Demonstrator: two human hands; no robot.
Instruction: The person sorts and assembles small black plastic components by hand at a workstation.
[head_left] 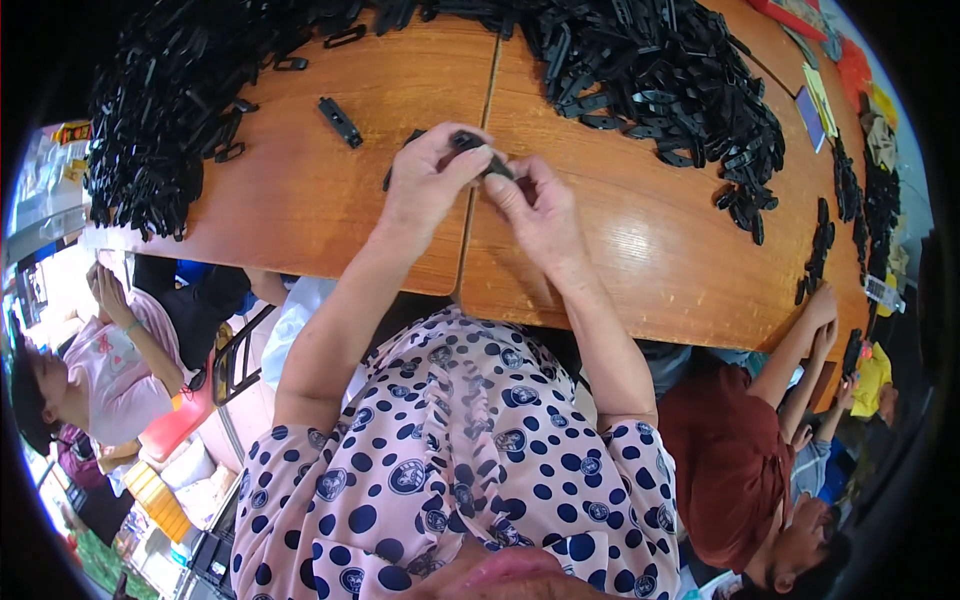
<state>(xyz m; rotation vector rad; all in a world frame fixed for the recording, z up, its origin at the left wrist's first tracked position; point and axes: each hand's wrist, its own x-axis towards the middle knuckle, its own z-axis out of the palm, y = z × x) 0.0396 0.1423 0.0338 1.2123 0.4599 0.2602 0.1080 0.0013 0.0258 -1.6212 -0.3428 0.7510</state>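
Both hands, left (425, 185) and right (535, 205), are pinching one black clip (478, 150) shut, mid-assembly; probably pressing it together next.

So the thing in play is a small black plastic clip piece (478, 150), flat and oblong, held level just above the wooden tabletop. It's pinched at both ends, so mostly covered (only the middle strip shows). Sits around 12 o'clock from the person's chest.
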